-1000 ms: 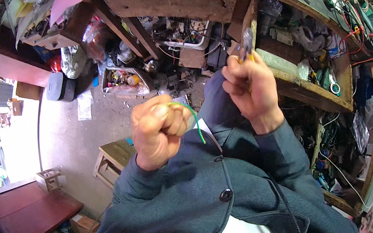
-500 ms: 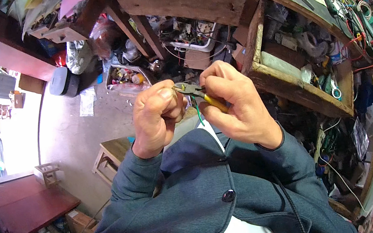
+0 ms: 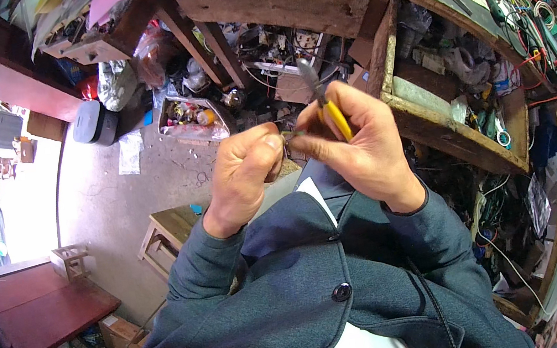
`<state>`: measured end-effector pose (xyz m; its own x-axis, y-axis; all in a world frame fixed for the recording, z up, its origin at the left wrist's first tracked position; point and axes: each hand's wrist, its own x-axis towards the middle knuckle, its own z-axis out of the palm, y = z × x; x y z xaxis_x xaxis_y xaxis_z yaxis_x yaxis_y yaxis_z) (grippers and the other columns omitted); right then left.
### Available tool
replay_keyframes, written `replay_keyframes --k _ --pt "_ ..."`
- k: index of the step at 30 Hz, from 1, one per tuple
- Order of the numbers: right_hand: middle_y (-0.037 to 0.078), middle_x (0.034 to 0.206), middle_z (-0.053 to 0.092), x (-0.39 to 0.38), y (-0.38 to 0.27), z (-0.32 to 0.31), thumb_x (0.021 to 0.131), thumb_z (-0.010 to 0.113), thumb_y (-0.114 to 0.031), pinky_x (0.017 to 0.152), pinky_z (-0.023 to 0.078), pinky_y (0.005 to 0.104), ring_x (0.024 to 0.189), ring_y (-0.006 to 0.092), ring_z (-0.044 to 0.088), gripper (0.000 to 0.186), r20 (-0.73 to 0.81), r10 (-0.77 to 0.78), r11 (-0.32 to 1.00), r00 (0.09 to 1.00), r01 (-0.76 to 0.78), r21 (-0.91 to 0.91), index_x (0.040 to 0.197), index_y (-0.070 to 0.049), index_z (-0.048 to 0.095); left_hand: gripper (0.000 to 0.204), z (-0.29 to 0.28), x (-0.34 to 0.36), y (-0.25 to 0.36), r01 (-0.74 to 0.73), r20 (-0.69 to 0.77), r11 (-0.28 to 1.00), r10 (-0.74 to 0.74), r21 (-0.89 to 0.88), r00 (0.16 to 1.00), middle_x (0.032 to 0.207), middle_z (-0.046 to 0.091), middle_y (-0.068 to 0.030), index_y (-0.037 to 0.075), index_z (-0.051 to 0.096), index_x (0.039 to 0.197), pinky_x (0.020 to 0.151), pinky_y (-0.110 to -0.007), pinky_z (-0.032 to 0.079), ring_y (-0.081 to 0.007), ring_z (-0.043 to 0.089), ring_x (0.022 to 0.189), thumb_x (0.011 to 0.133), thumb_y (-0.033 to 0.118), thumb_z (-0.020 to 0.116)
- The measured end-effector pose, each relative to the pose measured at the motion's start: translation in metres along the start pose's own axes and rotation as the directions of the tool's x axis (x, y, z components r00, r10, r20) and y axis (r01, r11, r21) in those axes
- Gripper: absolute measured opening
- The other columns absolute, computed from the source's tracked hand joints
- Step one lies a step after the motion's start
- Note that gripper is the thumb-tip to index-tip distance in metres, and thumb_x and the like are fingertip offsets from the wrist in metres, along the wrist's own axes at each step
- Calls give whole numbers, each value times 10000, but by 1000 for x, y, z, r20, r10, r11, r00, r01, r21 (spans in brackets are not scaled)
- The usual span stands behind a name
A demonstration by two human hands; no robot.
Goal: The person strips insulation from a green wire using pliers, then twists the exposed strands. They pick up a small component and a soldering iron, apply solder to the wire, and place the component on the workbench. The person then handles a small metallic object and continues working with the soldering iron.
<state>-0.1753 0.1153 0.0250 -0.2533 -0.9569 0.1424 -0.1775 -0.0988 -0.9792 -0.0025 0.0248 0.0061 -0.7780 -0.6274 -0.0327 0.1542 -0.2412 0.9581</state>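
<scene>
My right hand (image 3: pixel 363 140) is closed round a pair of pliers with yellow handles (image 3: pixel 337 120) and dark metal jaws (image 3: pixel 309 74), which point up and away from me, slightly blurred. The right thumb and fingertips also reach toward a short bit of green wire (image 3: pixel 293 134) between the two hands. My left hand (image 3: pixel 243 168) is closed in a pinch at the other end of that wire. Most of the wire is hidden by the fingers. Both hands are held up in front of my jacket, close together.
Beyond the hands stands a wooden workbench (image 3: pixel 275 9), with an open drawer (image 3: pixel 460 136) of clutter to the right. A box of small parts (image 3: pixel 195 125) sits on the floor. To the left are a small wooden stool (image 3: pixel 173 236) and a dark red panel (image 3: pixel 46 302).
The pliers' jaws have come away from the left fingertips and swung upward. My right thumb and fingertips have moved in at the wire. The green length that hung down no longer shows.
</scene>
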Motion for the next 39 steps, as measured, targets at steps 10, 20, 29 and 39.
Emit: replay_keyframes --k 10,20,29,39 --pt "87 728 642 8 -5 -24 758 786 11 608 468 277 657 119 591 195 83 -97 983 992 109 -146 826 -8 604 233 -4 3 14 -132 57 812 121 569 991 842 629 0 -15 648 1052 695 -266 472 -85 559 781 1040 188 535" --pt "3 827 687 6 20 -13 868 788 -92 606 455 235 658 79 567 168 341 278 706 898 -431 562 930 -47 638 158 0 3 2 157 163 933 -109 -323 981 826 613 -16 6 611 977 513 -192 297 -19 390 595 1004 158 576" --pt "156 912 529 9 10 -31 699 703 -122 725 401 420 833 341 521 199 194 -394 774 898 438 -457 745 -33 531 173 1 9 1 156 -34 928 -178 -337 983 753 519 26 29 592 986 497 -193 248 -22 347 571 1011 193 545" --pt "129 896 542 -1 12 -17 667 703 -100 692 382 404 814 316 515 180 136 -432 662 892 415 -624 744 -60 545 176 9 7 1 105 -26 948 -118 -301 993 796 568 4 23 593 1018 520 -202 280 -26 358 596 1013 191 538"
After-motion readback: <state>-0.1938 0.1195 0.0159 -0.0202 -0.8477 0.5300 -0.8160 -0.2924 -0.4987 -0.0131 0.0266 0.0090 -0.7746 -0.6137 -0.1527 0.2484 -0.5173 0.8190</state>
